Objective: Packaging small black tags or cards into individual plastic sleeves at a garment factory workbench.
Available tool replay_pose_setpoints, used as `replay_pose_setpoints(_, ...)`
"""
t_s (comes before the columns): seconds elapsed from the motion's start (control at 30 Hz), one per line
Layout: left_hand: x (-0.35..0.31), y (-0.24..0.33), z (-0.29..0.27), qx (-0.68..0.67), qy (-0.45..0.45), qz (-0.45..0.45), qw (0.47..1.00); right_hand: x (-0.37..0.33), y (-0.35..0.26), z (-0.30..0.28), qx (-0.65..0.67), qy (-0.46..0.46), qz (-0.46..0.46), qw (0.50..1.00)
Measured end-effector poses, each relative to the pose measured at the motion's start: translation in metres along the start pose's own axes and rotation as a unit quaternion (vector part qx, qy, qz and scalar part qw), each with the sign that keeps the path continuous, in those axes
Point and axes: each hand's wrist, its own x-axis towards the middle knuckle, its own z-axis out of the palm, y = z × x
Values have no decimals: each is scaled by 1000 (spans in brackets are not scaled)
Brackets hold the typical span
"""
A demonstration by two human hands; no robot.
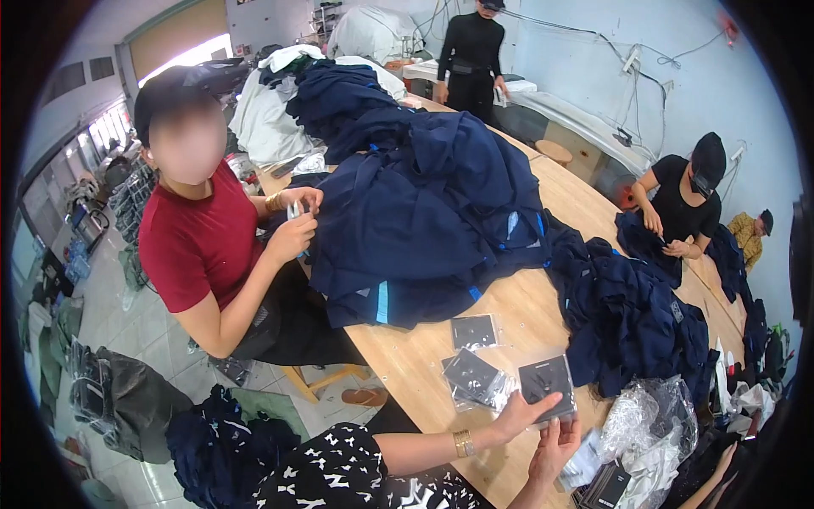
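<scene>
A dark square card in a clear plastic packet (545, 383) is held up over the table's near edge. My left hand (524, 416), with a gold bracelet at the wrist, grips its lower left part, thumb laid across the front. My right hand (555, 445) pinches the bottom edge, fingertips closed on it. Just left of it lie several similar packets (476, 379) in a loose overlapping pile. Another dark packet (473, 332) lies flat beyond that pile.
Navy garments (424, 220) heap across the wooden table (398, 360), with another navy pile (627, 314) to the right. Crumpled clear plastic (653, 416) and a dark box (604, 485) are close on my right. A co-worker in red (191, 254) handles something at left; others work farther off.
</scene>
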Motion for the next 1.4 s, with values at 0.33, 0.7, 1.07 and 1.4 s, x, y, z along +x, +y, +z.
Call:
replay_pose_setpoints(0.33, -8, -2, 2, 88, -24, 30, 995, 11, 19, -26, -35, -8, -1, 999)
replay_pose_setpoints(0.7, -10, 7, -5, 137, -106, 55, 983, 16, 11, -38, -136, -6, 13, 991)
replay_pose_setpoints(1.07, -15, 38, -7, 343, -106, 18, 933, 16, -6, -46, 92, 27, 127, 987)
replay_pose_setpoints(1.4, -21, 65, -8, 379, -183, 50, 906, 26, -4, -46, -76, 19, -43, 996)
